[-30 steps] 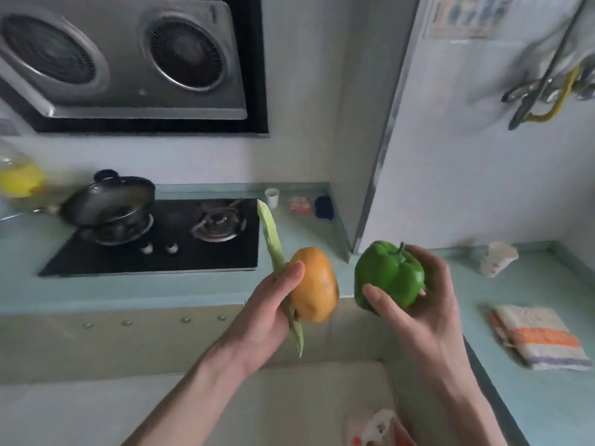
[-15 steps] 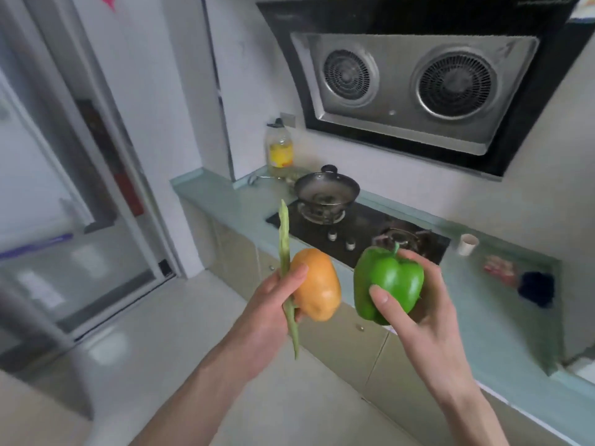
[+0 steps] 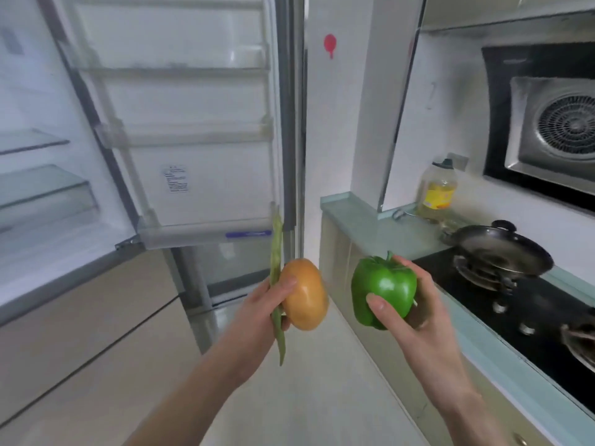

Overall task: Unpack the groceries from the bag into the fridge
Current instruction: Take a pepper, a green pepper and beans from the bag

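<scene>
The left hand [image 3: 257, 312] grips an orange tomato [image 3: 304, 294] and a long green bean [image 3: 277, 284], the right hand [image 3: 415, 304] grips a green pepper [image 3: 383, 289], all held just before the open fridge door [image 3: 180, 123].

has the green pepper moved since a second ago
Yes. The green bell pepper, gripped by the right hand, was carried from the counter corner past the stove toward the open fridge.

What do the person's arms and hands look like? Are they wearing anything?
Both forearms are bare: no sleeves, gloves or watch in view. The left hand and the right hand show no rings or markings; fingernails are short and plain.
</scene>
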Demonstrator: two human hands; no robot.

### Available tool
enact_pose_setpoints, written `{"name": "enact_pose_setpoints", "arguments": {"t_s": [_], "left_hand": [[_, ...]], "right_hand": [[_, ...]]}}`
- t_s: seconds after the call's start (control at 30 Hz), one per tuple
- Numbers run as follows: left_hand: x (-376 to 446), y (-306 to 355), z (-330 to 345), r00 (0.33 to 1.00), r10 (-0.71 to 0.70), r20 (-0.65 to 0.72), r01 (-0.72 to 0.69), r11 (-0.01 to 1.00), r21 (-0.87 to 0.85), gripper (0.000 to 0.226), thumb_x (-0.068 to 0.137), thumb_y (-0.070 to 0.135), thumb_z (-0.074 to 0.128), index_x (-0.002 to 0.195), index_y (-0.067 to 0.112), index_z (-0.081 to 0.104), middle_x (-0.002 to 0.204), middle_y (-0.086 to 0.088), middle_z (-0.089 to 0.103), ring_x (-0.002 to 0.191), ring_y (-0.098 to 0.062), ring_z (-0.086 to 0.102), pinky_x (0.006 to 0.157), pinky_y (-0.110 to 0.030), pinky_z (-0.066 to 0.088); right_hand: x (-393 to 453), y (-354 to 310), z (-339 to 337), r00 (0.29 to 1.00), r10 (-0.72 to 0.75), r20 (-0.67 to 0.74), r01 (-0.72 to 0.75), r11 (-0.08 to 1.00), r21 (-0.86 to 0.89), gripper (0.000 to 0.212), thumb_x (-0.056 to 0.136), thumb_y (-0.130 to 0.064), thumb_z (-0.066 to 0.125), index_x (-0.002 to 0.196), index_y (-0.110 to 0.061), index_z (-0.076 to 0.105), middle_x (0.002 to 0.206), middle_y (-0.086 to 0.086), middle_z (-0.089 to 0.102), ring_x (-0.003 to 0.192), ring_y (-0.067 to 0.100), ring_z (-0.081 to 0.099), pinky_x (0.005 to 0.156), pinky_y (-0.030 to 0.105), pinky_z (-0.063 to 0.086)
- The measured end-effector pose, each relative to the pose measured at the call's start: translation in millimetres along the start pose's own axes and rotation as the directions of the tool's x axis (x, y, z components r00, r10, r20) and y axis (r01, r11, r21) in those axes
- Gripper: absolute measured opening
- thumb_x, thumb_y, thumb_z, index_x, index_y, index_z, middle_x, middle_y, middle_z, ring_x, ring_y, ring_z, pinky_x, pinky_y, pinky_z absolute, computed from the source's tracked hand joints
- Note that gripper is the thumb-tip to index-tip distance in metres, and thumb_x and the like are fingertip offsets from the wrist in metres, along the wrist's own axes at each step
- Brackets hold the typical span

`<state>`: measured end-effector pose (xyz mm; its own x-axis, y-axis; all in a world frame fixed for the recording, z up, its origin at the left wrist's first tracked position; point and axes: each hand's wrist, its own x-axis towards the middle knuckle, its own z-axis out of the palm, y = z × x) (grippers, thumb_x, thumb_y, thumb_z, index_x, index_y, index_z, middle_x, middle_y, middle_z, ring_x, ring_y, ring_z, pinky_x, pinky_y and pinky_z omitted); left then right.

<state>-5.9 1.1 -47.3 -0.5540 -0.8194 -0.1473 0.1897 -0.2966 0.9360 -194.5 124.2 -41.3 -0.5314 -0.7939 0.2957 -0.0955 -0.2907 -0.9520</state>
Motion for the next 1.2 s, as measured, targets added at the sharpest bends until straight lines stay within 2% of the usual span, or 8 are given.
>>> {"name": "enact_pose_setpoints", "arguments": {"t_s": [0.13, 0.37, 0.5, 0.7, 0.77, 0.87, 0.97, 1.2], "left_hand": [[4.8, 31.7, -63.1, 0.995, 0.054, -0.086, -0.056, 0.998, -0.013, 0.065, 0.068, 0.058, 0.086, 0.12, 0.024, 0.066, 0.117, -0.003, 0.068, 0.103, -0.017, 0.064, 0.093, -0.034, 0.049], [14.7, 55.8, -172.7, 0.972, 0.119, -0.202, -0.124, 0.992, -0.009, 0.098, 0.048, 0.071, 0.09, 0.13, 0.024, 0.064, 0.136, -0.018, 0.063, 0.122, -0.036, 0.061, 0.113, -0.05, 0.045], [21.2, 65.2, -213.9, 0.953, 0.153, -0.263, -0.172, 0.984, -0.053, 0.111, 0.046, 0.071, 0.091, 0.134, 0.011, 0.061, 0.107, -0.01, 0.052, 0.094, -0.027, 0.046, 0.086, -0.037, 0.039], [57.8, 76.6, -250.4, 0.928, 0.106, -0.358, -0.15, 0.984, -0.097, 0.051, 0.078, 0.048, 0.076, 0.119, 0.018, 0.067, 0.11, -0.009, 0.065, 0.098, -0.023, 0.057, 0.092, -0.037, 0.045], [76.6, 80.1, -258.7, 0.915, 0.1, -0.39, -0.141, 0.987, -0.079, 0.049, 0.077, 0.048, 0.071, 0.117, 0.021, 0.066, 0.115, -0.005, 0.074, 0.11, -0.026, 0.065, 0.106, -0.042, 0.05], [101.7, 83.3, -265.1, 0.894, 0.114, -0.433, -0.146, 0.988, -0.041, 0.044, 0.08, 0.049, 0.068, 0.115, 0.023, 0.065, 0.088, 0.012, 0.08, 0.093, -0.014, 0.068, 0.083, -0.028, 0.052], [126.6, 92.0, -268.7, 0.86, 0.175, -0.48, -0.165, 0.984, 0.063, 0.05, 0.082, 0.056, 0.069, 0.117, 0.02, 0.067, 0.07, 0.018, 0.071, 0.079, -0.011, 0.057, 0.081, -0.03, 0.042], [178.4, 110.0, -282.4, 0.739, 0.423, -0.525, -0.203, 0.882, 0.424, 0.042, 0.077, 0.058, 0.071, 0.105, 0.027, 0.072, 0.08, 0.015, 0.068, 0.072, 0.005, 0.059, 0.078, -0.024, 0.046]], "right_hand": [[21.7, 7.2, 66.9, 0.998, -0.002, 0.056, -0.001, 0.999, 0.05, 0.067, 0.068, -0.02, 0.079, 0.131, -0.028, 0.059, 0.112, -0.013, 0.073, 0.097, 0.005, 0.072, 0.074, 0.017, 0.057], [51.0, 32.5, 173.2, 0.993, -0.019, 0.118, 0.008, 0.996, 0.091, 0.066, 0.065, -0.023, 0.081, 0.128, -0.031, 0.061, 0.11, -0.013, 0.073, 0.096, 0.005, 0.073, 0.073, 0.017, 0.057], [71.5, 41.3, 219.5, 0.984, -0.019, 0.175, 0.0, 0.995, 0.104, 0.067, 0.066, -0.023, 0.081, 0.13, -0.032, 0.06, 0.125, -0.004, 0.066, 0.098, 0.004, 0.071, 0.072, 0.019, 0.058], [121.2, 61.6, 265.1, 0.966, -0.017, 0.258, -0.015, 0.992, 0.122, 0.07, 0.063, -0.026, 0.084, 0.127, -0.036, 0.059, 0.127, -0.009, 0.064, 0.102, 0.008, 0.071, 0.074, 0.024, 0.06], [143.9, 71.5, 277.8, 0.963, -0.016, 0.269, -0.014, 0.994, 0.109, 0.071, 0.062, -0.028, 0.086, 0.126, -0.037, 0.057, 0.12, -0.019, 0.065, 0.103, 0.008, 0.071, 0.075, 0.024, 0.06], [176.2, 82.5, 292.3, 0.952, -0.016, 0.306, -0.017, 0.995, 0.103, 0.073, 0.061, -0.029, 0.086, 0.126, -0.037, 0.055, 0.113, -0.03, 0.063, 0.104, 0.003, 0.069, 0.077, 0.023, 0.06], [208.9, 90.3, 302.8, 0.938, -0.019, 0.346, -0.016, 0.995, 0.096, 0.072, 0.061, -0.027, 0.086, 0.124, -0.035, 0.053, 0.109, -0.035, 0.062, 0.104, -0.001, 0.068, 0.078, 0.022, 0.06], [275.3, 111.5, 323.7, 0.896, 0.008, 0.443, -0.041, 0.997, 0.066, 0.082, 0.064, -0.034, 0.086, 0.136, -0.046, 0.049, 0.127, -0.017, 0.058, 0.109, 0.004, 0.068, 0.084, 0.046, 0.064]]}}
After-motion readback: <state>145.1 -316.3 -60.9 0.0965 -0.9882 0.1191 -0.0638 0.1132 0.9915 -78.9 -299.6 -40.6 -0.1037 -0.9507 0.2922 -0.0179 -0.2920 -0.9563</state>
